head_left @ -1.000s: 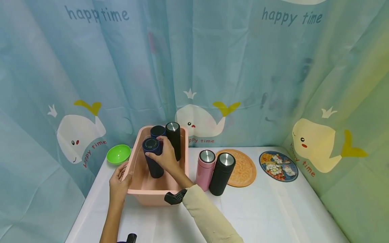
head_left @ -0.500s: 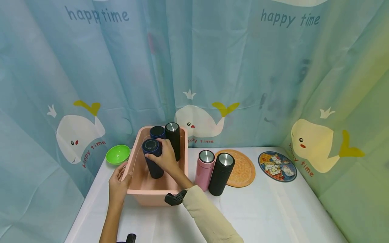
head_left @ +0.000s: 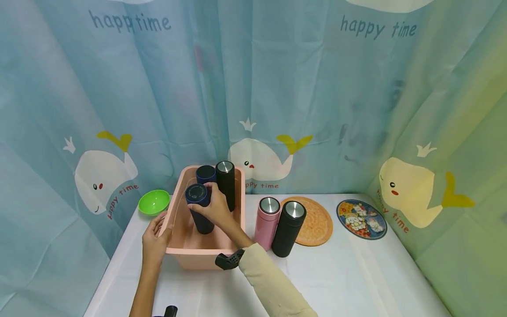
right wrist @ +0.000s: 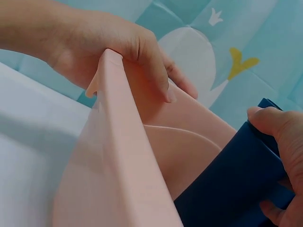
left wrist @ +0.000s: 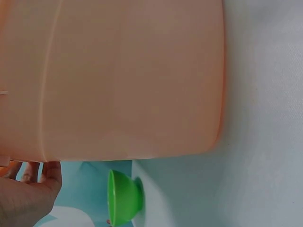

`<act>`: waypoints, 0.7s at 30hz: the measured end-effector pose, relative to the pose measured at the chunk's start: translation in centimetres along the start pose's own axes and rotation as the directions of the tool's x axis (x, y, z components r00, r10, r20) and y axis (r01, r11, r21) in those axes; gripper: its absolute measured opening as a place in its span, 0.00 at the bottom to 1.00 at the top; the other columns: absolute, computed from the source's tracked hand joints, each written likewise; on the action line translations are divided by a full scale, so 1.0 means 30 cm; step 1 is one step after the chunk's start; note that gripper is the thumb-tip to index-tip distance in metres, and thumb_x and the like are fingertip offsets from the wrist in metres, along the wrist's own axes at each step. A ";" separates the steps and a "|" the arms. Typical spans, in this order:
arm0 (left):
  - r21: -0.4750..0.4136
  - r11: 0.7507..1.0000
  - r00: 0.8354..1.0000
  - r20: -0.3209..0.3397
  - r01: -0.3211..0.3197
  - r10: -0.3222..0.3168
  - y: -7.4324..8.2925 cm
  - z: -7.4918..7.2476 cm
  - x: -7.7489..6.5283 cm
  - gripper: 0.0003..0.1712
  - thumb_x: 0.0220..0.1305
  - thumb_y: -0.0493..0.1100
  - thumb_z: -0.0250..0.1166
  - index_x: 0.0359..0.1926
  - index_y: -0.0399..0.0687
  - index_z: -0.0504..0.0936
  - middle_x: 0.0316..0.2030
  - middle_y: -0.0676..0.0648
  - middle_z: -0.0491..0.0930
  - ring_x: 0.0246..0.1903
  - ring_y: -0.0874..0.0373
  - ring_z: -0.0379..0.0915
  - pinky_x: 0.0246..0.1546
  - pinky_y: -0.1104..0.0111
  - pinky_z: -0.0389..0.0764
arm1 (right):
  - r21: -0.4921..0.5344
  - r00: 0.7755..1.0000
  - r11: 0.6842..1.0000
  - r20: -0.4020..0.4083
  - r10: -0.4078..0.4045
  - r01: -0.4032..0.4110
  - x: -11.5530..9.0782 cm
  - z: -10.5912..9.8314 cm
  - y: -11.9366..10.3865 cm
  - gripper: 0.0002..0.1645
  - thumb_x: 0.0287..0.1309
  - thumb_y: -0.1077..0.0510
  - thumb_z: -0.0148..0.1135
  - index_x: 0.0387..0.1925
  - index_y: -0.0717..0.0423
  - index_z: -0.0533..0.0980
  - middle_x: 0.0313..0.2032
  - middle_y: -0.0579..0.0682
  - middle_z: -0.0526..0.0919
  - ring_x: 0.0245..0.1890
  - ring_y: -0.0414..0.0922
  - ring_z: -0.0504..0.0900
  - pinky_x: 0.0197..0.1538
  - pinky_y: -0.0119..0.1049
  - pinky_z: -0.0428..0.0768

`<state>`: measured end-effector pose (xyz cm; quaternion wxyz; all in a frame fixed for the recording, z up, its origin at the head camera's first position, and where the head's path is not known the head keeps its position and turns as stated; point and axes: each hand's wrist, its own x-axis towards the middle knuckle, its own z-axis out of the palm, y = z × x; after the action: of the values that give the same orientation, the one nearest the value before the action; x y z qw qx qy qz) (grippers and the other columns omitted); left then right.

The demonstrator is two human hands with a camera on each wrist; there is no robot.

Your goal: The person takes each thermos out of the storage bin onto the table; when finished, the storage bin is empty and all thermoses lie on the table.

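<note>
A pink plastic bin (head_left: 198,251) stands on the white table. My left hand (head_left: 156,237) grips its left rim, thumb inside and fingers outside, as the right wrist view also shows. Inside the bin, my right hand (head_left: 215,206) holds a dark blue thermos (head_left: 196,193) near its lid, thumb on one side and fingers on the other. That thermos (right wrist: 232,175) leans slightly in the right wrist view. Behind it in the bin stand a second blue thermos (head_left: 206,173) and a black thermos (head_left: 225,180) with a silver-topped lid.
Right of the bin, a pink thermos (head_left: 267,224) and a black thermos (head_left: 288,231) stand side by side. An orange round mat (head_left: 317,222) lies behind them, with a patterned round mat (head_left: 361,219) farther right. A green bowl (head_left: 153,201) sits left of the bin, before a blue curtain (head_left: 277,88).
The blue thermos in my right hand has its lid slightly lower in the view than before. Both hands otherwise keep their holds, and the head view has shifted a little.
</note>
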<state>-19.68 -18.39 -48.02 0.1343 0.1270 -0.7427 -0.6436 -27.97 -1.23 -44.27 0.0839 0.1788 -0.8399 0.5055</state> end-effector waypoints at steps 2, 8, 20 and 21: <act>-0.002 1.000 1.000 -0.001 -0.001 0.001 -0.001 0.001 0.001 0.29 0.68 0.33 0.56 0.69 0.44 0.66 0.64 0.40 0.69 0.65 0.49 0.65 0.64 0.69 0.69 | -0.030 1.000 0.999 -0.001 -0.011 0.011 0.001 0.001 0.004 0.44 0.48 0.49 0.75 0.63 0.59 0.65 0.58 0.57 0.77 0.55 0.49 0.79 0.61 0.43 0.78; -0.008 1.000 1.000 0.000 -0.010 0.010 0.004 -0.002 -0.001 0.29 0.68 0.33 0.56 0.69 0.42 0.66 0.64 0.38 0.69 0.65 0.48 0.65 0.55 0.85 0.71 | -0.094 0.999 0.994 -0.008 -0.048 0.047 0.002 -0.001 0.013 0.44 0.48 0.49 0.75 0.64 0.60 0.67 0.58 0.57 0.76 0.56 0.50 0.77 0.62 0.46 0.77; -0.007 1.000 1.000 0.010 -0.001 0.001 0.001 -0.004 -0.002 0.29 0.69 0.35 0.57 0.70 0.44 0.65 0.64 0.39 0.69 0.65 0.49 0.64 0.56 0.84 0.71 | -0.085 0.999 0.996 -0.007 -0.040 0.040 -0.006 -0.005 0.002 0.44 0.47 0.53 0.77 0.63 0.60 0.66 0.57 0.57 0.79 0.55 0.50 0.80 0.60 0.44 0.79; -0.011 1.000 1.000 0.011 -0.001 0.001 0.001 -0.004 -0.002 0.29 0.69 0.35 0.57 0.70 0.44 0.65 0.64 0.39 0.69 0.65 0.49 0.64 0.54 0.86 0.71 | -0.088 0.999 0.995 -0.010 -0.043 0.042 -0.006 -0.005 0.000 0.44 0.47 0.53 0.77 0.63 0.60 0.66 0.57 0.57 0.79 0.55 0.50 0.80 0.60 0.44 0.79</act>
<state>-19.59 -18.47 -47.96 0.1310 0.1221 -0.7400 -0.6483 -27.82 -1.05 -44.26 0.1074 0.1900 -0.8569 0.4671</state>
